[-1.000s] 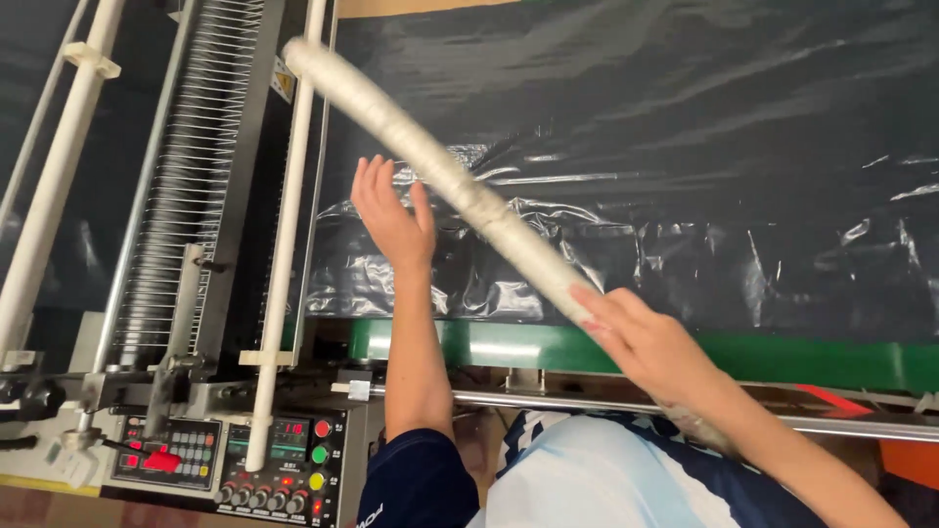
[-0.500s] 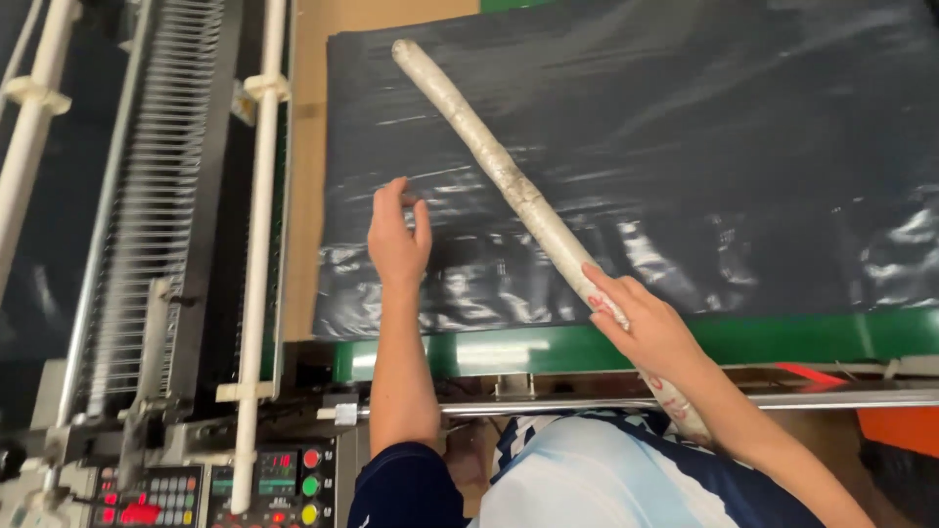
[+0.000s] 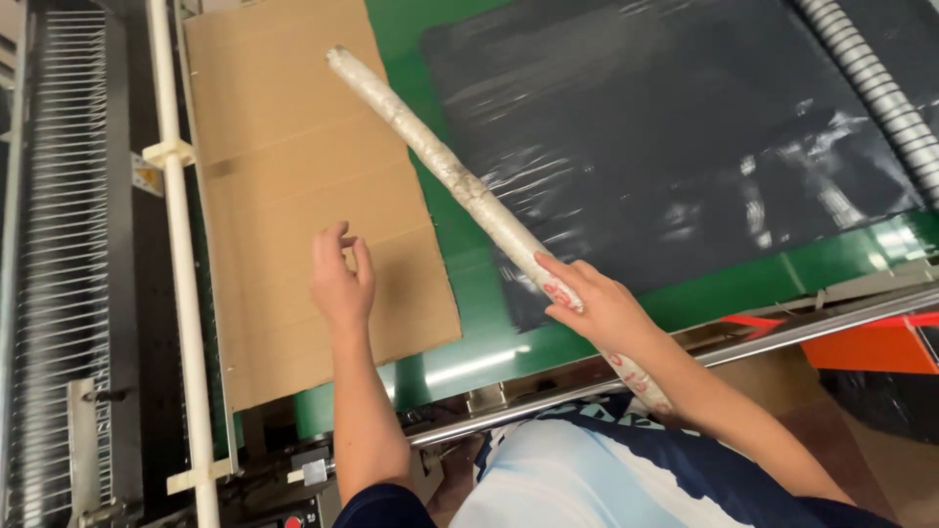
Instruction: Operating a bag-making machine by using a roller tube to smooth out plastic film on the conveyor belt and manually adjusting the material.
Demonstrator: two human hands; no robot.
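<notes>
My right hand [image 3: 594, 308] grips a long white plastic-wrapped roll [image 3: 440, 162] near its lower part. The roll slants up and to the left, with its far end above the edge of a brown cardboard sheet [image 3: 284, 166]. My left hand [image 3: 340, 279] hovers over the cardboard with fingers loosely spread and holds nothing. A sheet of black glossy plastic film [image 3: 675, 147] lies on the green machine bed [image 3: 469, 362] to the right of the roll.
A white vertical rod [image 3: 181, 264] and a ribbed metal rack [image 3: 59, 254] run down the left side. A grey corrugated hose [image 3: 880, 98] crosses the upper right. A steel rail [image 3: 782, 337] borders the near edge, with an orange part [image 3: 871, 344] at the right.
The view has shifted so the cardboard and green bed now show. My left hand has come away from the black film and now sits over the cardboard. My right hand keeps hold of the roll.
</notes>
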